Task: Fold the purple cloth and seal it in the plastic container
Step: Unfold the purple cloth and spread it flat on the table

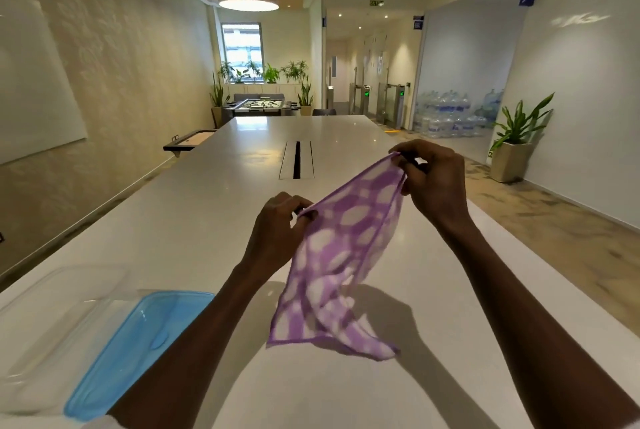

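Purple cloth [341,255] hangs between both hands above the desk [207,214], its lower part apparently clear of the surface. Left hand [280,226] pinches one upper corner; right hand [434,179] pinches the other, higher up. Plastic container [52,321] and blue lid [138,342] lie left of the left hand.
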A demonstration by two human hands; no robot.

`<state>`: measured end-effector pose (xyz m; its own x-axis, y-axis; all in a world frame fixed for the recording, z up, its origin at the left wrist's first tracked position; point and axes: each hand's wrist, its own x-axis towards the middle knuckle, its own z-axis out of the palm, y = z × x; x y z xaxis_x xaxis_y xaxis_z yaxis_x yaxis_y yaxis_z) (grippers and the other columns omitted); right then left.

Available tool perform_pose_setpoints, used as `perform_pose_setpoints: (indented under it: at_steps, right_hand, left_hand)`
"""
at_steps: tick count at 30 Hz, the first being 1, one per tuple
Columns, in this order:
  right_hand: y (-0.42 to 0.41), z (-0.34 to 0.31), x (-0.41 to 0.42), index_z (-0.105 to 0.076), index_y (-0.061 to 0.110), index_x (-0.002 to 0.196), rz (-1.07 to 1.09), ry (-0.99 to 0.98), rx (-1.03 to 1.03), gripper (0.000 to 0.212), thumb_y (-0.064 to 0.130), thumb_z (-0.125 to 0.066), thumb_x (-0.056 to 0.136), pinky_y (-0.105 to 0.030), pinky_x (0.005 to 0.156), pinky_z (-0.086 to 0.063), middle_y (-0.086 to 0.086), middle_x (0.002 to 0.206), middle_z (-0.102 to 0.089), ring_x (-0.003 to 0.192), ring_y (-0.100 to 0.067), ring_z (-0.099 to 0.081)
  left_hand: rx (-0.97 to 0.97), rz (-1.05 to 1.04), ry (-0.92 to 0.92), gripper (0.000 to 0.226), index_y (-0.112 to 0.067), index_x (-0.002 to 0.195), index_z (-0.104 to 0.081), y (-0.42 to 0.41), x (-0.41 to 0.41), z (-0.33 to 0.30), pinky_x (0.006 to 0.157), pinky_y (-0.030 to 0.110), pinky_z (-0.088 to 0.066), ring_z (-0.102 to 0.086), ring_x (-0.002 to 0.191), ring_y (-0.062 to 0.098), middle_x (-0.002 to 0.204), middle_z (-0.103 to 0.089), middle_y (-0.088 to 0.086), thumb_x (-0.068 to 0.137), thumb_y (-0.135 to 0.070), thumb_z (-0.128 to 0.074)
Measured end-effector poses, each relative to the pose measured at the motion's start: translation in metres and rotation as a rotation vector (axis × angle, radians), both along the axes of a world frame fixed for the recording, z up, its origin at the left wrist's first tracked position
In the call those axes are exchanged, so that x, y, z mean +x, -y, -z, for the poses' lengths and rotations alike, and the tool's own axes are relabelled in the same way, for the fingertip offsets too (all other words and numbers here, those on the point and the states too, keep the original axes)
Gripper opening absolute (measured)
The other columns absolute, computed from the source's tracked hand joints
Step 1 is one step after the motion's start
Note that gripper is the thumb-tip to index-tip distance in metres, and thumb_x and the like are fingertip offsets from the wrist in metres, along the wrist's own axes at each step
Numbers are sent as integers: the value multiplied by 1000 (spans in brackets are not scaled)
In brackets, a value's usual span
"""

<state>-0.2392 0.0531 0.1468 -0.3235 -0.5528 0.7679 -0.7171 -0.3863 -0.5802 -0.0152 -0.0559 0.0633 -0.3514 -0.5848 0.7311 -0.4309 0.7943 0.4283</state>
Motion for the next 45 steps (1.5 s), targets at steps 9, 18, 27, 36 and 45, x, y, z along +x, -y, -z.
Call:
perform_pose_setpoints:
  at_steps: [9, 18, 27, 36, 45]
  right_hand:
    - [0, -9, -13, -71, 9, 107, 119, 50, 13, 16, 12, -60, 96, -14, 41, -50, -7, 102, -71, 60, -16, -67]
    - [0, -26, -16, -70, 7, 109, 146, 87, -11, 18, 9, -59, 95, -33, 81, -58, -10, 102, -72, 91, -21, -68]
    - [29, -21, -10, -72, 3, 109, 171, 127, -40, 19, 8, -67, 91, -1, 70, -41, -14, 111, -67, 91, -14, -64]
    - [123, 12, 14, -72, 5, 111, -60, 117, 262, 23, 3, -61, 92, -28, 85, -54, -14, 115, -71, 99, -20, -68]
    - [164, 95, 32, -53, 3, 136, -256, -165, 586, 46, 6, -62, 91, -37, 101, -47, -16, 138, -57, 121, -30, -60]
  left_hand:
    - [108, -26, -61, 18, -10, 100, -66, -6, 6, -5, 65, 24, -49, -63, 80, 18, 89, -70, 5, 95, -22, -54]
    - [424, 106, -24, 23, -13, 92, -58, -19, 1, 21, 52, 23, -39, -46, 49, 3, 60, -57, -3, 95, -35, -50]
    - [902, 257, -185, 27, -13, 85, -54, -31, -8, 47, 55, 30, -50, -57, 58, 15, 71, -58, 5, 99, -33, -42]
    - [1024, -71, -297, 31, -14, 103, -57, -7, 5, 86, 59, 34, -56, -69, 81, 28, 94, -68, 12, 96, -42, -45]
    - [1005, -453, -205, 29, -8, 109, -61, 19, 21, 119, 85, 40, -53, -63, 98, 34, 108, -67, 17, 93, -30, -51]
